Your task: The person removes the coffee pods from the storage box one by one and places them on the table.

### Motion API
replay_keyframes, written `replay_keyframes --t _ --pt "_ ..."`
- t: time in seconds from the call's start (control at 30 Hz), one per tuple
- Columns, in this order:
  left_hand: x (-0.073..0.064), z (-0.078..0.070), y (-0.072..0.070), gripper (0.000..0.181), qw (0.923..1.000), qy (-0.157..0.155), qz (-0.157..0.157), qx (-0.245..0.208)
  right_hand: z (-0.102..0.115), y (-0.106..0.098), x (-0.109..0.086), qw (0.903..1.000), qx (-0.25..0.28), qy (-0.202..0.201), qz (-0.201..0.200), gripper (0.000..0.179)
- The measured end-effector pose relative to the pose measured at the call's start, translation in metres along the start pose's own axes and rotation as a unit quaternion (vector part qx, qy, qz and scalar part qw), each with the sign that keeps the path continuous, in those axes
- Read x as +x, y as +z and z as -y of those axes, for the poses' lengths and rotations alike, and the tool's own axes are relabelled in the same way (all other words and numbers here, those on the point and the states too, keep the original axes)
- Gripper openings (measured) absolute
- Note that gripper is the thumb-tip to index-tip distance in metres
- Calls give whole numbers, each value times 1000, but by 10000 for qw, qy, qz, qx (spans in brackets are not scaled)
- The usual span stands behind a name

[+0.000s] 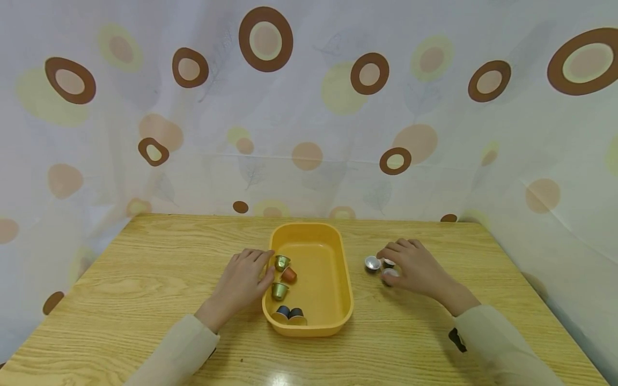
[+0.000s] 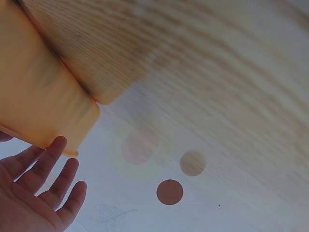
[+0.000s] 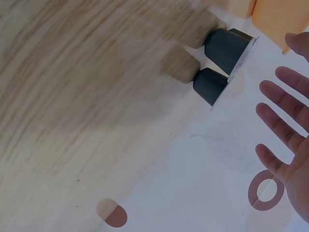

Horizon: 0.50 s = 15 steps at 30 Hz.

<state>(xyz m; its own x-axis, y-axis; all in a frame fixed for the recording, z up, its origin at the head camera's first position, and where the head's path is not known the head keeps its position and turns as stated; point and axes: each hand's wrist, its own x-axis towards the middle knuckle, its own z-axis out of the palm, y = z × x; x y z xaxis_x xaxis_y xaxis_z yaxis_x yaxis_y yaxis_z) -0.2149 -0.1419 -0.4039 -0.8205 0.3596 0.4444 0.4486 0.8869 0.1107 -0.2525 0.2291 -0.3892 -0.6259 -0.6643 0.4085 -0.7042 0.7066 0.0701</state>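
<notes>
- Head view: your right hand point(image 1: 419, 271) has relaxed fingers, holding nothing, over three silver-lidded coffee capsules point(image 1: 372, 263); whether it touches them, you cannot tell.
- Your left hand point(image 1: 243, 279) lies loose-fingered at the left rim of the yellow tray point(image 1: 348, 284), grasping nothing.
- Those three capsules sit right of the tray, far nearer your right hand; the tray's long axis runs away from you.
- Inside, along its left side and near end: two green capsules point(image 1: 279, 291), one orange capsule point(image 1: 289, 275), two dark capsules point(image 1: 296, 313).
- Beneath: the wooden surface point(image 1: 183, 252).

head camera: high, set back, facing forward and down over the table point(image 1: 193, 257). wrist cameras: low, close, nearly upside down; left faces the tray point(image 2: 46, 92) side-on, right the capsules point(image 3: 223, 51). all three views, i note, share tray and cloth point(image 1: 309, 112).
</notes>
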Motion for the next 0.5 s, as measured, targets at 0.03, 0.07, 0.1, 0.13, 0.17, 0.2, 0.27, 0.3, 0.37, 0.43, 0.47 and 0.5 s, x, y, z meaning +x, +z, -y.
replay_keyframes --t 0.03,0.07,0.1,0.13,0.17,0.2,0.27,0.3,0.37,0.43,0.47,0.5 --pt "0 0 0 37 10000 2 3 0 1 0 1 10000 1 -28 -12 30" --pt "0 0 0 37 10000 2 1 -1 1 0 3 10000 12 -59 -21 30" --pt "0 0 0 37 10000 3 3 -3 2 0 4 10000 25 -88 -29 30" --pt "0 0 0 37 10000 4 6 -2 3 0 6 9999 33 -118 -42 30" --pt "0 1 0 37 10000 3 7 -6 4 0 7 9999 28 -154 -52 30" --pt "0 1 0 37 10000 2 8 -13 6 -1 9 9998 25 -184 -61 30" --pt "0 1 0 37 10000 -3 7 -32 8 -1 12 9997 -6 -245 -87 30" --pt "0 1 0 37 10000 -3 11 -38 10 -1 13 9996 -28 -274 -98 31" --pt "0 0 0 37 10000 -6 9 -58 12 -2 16 9993 -44 -337 -128 31" --pt "0 0 0 37 10000 -7 6 -64 15 -2 19 9990 -56 -412 -159 31" --pt "0 0 0 37 10000 -4 5 -59 16 -2 21 9988 -49 -454 -174 31" --pt "0 0 0 37 10000 -4 5 -57 18 -2 22 9986 -61 -493 -189 31"
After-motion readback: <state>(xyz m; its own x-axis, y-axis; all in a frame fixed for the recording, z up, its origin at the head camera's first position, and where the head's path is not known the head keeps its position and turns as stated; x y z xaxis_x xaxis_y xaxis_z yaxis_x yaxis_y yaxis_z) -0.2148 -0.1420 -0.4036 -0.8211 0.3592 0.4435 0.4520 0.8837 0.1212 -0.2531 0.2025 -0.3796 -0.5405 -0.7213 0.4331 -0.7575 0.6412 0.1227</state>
